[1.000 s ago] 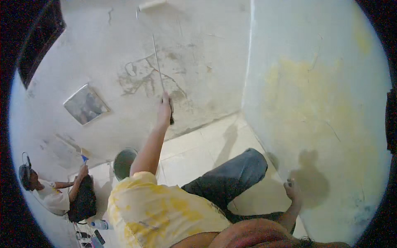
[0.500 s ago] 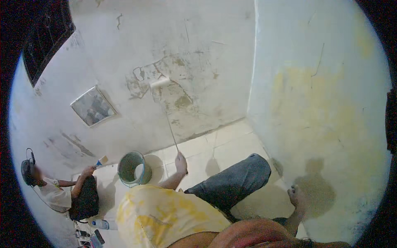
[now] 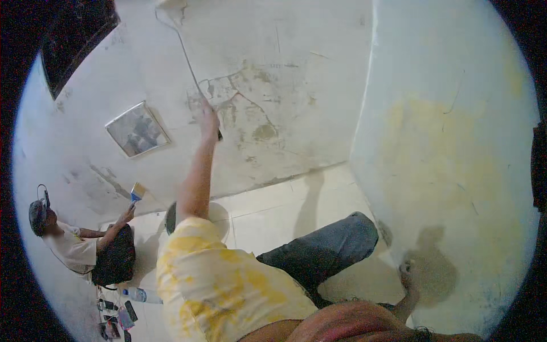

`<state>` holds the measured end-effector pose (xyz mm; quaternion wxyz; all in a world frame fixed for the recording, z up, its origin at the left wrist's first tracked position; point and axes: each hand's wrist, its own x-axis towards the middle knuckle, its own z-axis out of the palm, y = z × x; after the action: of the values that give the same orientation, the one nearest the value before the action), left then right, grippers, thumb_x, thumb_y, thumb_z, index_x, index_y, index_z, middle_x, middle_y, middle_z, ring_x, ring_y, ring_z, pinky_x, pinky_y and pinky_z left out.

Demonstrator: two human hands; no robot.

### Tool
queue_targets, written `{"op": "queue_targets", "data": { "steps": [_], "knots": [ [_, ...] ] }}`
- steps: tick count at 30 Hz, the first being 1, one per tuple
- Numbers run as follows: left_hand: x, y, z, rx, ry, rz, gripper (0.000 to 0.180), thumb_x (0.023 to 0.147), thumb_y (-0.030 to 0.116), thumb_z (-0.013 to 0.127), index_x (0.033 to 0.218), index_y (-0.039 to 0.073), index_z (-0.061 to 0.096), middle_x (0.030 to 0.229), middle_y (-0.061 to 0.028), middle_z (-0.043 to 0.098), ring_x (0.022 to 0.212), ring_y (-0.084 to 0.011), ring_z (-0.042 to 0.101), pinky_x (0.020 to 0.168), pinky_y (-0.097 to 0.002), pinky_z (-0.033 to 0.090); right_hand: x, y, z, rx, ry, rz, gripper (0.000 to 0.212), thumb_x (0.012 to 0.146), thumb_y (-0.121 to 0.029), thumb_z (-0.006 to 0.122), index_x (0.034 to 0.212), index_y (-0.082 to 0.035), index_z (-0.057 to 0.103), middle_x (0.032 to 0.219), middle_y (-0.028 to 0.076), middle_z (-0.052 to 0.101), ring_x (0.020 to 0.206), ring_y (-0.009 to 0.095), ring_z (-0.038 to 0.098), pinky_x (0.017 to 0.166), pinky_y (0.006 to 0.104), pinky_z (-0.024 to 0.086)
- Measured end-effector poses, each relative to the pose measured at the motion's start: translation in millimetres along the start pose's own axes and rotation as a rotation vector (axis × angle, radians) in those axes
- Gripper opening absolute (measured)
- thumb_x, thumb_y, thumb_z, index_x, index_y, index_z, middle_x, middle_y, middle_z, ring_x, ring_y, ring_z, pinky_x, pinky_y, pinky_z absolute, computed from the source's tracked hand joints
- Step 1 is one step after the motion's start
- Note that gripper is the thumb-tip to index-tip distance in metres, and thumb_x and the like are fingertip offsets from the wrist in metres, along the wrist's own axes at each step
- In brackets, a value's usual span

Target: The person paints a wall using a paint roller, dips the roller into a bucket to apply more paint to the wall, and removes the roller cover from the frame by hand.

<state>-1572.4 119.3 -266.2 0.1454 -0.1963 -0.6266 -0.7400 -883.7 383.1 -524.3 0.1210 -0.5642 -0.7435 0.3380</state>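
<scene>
My left hand (image 3: 211,121) is closed round the dark handle of a paint roller (image 3: 187,51), arm stretched up in front of the wall. The thin metal rod slants up and left from my fist to a pale roller head, partly cut off by the top edge of the picture. Down at the right, my right hand (image 3: 407,273) is close to the side wall, its fingers curled; what is in them, if anything, I cannot make out. A bucket (image 3: 170,218) on the floor is mostly hidden behind my left arm and sleeve.
A person (image 3: 80,251) sits at the left holding a blue-handled paintbrush (image 3: 137,194). A framed square panel (image 3: 137,130) is on the stained wall (image 3: 307,102). A plastic bottle (image 3: 135,294) and several small items lie near that person. My bent knee (image 3: 356,228) reaches toward the yellow-patched side wall (image 3: 439,154).
My left hand has risen from near the floor, carrying the roller up the wall and leftward. My arm now covers most of the bucket. The other person's brush has lifted slightly.
</scene>
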Motion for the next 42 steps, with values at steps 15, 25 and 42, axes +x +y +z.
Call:
{"op": "queue_targets", "data": {
  "steps": [15, 25, 42],
  "knots": [
    [-272.9, -249.0, -105.7, 0.425, -0.028, -0.281, 0.046, 0.095, 0.042, 0.035, 0.065, 0.007, 0.043, 0.051, -0.0009, 0.038, 0.046, -0.0124, 0.037, 0.044, -0.0314, 0.033, -15.5, -11.0, -2.1, -0.363, -0.174, 0.041, 0.039, 0.087, -0.038, 0.052, 0.112, -0.009, 0.053, 0.103, 0.018, 0.06, 0.094, 0.032, 0.059, 0.083, 0.0441, 0.044],
    [16.8, -56.6, -36.8, -0.168, 0.104, -0.244, 0.048, 0.095, 0.049, 0.03, 0.066, 0.011, 0.039, 0.055, -0.0002, 0.039, 0.048, -0.0136, 0.037, 0.047, -0.0323, 0.035, -12.2, 14.3, 0.3, -0.29, -0.112, 0.042, 0.042, 0.088, -0.035, 0.051, 0.114, -0.003, 0.053, 0.097, 0.019, 0.059, 0.089, 0.03, 0.058, 0.082, 0.0422, 0.044],
    [-325.6, -227.7, -122.4, 0.054, -0.015, -0.73, 0.048, 0.096, 0.045, 0.025, 0.06, 0.014, 0.035, 0.045, 0.0006, 0.036, 0.035, -0.0109, 0.038, 0.033, -0.0273, 0.034, -26.4, -33.9, -9.6, -0.286, -0.258, 0.097, 0.044, 0.09, -0.044, 0.045, 0.115, -0.008, 0.052, 0.112, 0.013, 0.058, 0.102, 0.035, 0.055, 0.088, 0.0473, 0.041]
  ]
}}
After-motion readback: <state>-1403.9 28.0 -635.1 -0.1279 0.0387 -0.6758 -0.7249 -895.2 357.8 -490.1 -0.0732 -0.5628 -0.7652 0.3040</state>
